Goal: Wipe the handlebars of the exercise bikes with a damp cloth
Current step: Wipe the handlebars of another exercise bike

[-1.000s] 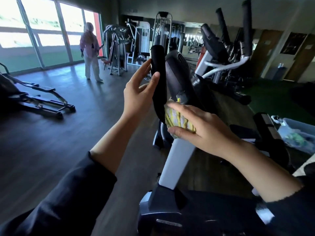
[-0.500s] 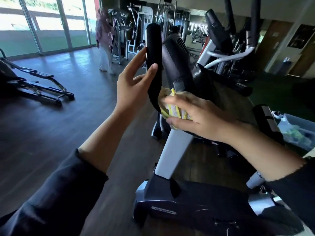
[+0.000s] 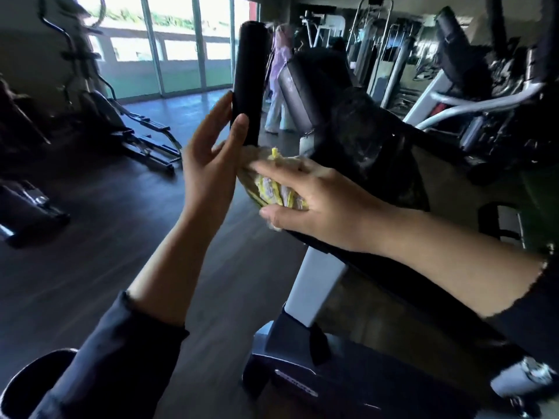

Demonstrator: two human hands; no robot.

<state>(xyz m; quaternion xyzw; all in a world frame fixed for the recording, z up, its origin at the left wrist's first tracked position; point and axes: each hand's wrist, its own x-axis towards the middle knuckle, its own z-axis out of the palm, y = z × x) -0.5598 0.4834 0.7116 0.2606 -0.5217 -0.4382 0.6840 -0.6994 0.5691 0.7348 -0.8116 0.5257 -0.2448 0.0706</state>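
Observation:
The exercise bike's black foam handlebar grip [image 3: 249, 83] stands upright at centre. My left hand [image 3: 208, 170] rests against its left side, fingers spread, thumb touching the grip's lower part, not wrapped around it. My right hand [image 3: 314, 201] presses a bunched yellow and white cloth [image 3: 272, 189] onto the lower bend of the handlebar, just below the grip. A second padded grip [image 3: 298, 95] and the dark console [image 3: 372, 152] sit behind my right hand. The white bike post [image 3: 314, 282] runs down to the dark base [image 3: 332, 382].
A person in light clothes [image 3: 279, 86] stands on the dark wood floor behind the handlebar. An elliptical machine [image 3: 121, 116] stands at left by the large windows [image 3: 169, 46]. More bikes and weight machines [image 3: 472, 86] crowd the right and back.
My view has shifted closer and to the right of the handlebar. My right hand with the cloth has slid left along the bar toward my left hand. The far person walked right.

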